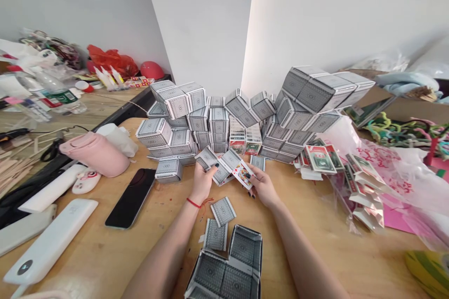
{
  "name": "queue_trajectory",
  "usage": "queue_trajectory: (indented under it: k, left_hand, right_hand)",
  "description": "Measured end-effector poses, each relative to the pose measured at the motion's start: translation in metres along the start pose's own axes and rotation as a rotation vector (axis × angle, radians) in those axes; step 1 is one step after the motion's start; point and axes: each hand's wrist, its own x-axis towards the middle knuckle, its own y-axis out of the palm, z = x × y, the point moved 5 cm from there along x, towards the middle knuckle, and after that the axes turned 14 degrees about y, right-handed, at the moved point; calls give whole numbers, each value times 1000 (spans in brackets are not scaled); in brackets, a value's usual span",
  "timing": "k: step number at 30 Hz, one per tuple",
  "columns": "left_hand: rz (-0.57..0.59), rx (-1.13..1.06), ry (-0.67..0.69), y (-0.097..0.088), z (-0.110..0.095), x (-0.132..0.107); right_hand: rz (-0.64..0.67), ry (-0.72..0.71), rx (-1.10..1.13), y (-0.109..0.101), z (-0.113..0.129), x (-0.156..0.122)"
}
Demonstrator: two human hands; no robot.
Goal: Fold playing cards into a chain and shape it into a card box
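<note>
My left hand, with a red string on the wrist, pinches several grey-backed playing cards fanned above the wooden table. My right hand grips the other end of the fan, where one face-up card shows red marks. Two loose cards lie on the table below my hands. A partly built box of folded cards sits at the near edge between my forearms. Behind my hands stands a heap of several cubes made of cards.
A black phone, a pink pouch, a white power bank and a white remote lie at the left. Card packs and empty wrappers spread over plastic bags at the right. Bottles and clutter crowd the far left bench.
</note>
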Motion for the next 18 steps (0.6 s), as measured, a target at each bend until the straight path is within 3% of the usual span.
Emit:
queue_trajectory:
  k: [18]
  left_hand:
    - [-1,113,54,-2,-2,-1]
  right_hand:
    - [-51,17,-16,1,-3,2]
